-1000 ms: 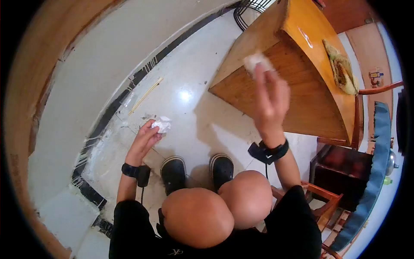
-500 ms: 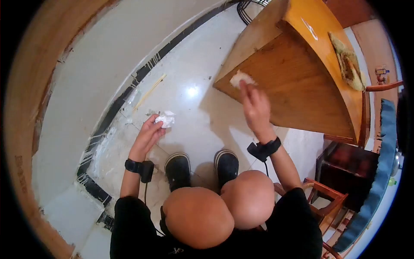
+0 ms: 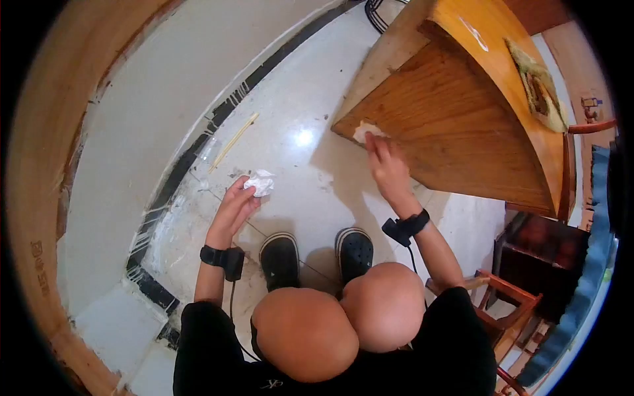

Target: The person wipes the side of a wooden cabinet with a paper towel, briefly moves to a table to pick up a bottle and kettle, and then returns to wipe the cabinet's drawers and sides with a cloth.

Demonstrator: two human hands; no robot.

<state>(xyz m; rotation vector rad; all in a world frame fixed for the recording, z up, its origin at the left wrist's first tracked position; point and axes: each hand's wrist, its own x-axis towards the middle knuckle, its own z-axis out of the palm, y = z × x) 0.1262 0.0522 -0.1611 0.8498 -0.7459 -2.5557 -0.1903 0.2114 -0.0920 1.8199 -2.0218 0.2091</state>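
Two bare hands work apart: the right hand [image 3: 391,170], fingers nearly closed, pinches a pale crumpled tissue [image 3: 367,132] against the brown wooden cabinet panel [image 3: 456,125]; the left hand [image 3: 232,206], fingers curled (quite loosely, I'd say), holds a crumpled white paper wad [image 3: 259,183] above the pale tiled floor [image 3: 290,158].

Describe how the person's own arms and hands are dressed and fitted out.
The left hand and the right hand are both bare, without gloves. Each wrist wears a black strap with a dark, boxy module, and a thin dark cable trails from each module. Black fabric sleeves cover the upper arms, leaving the forearms uncovered. I can make out no markings on the straps.
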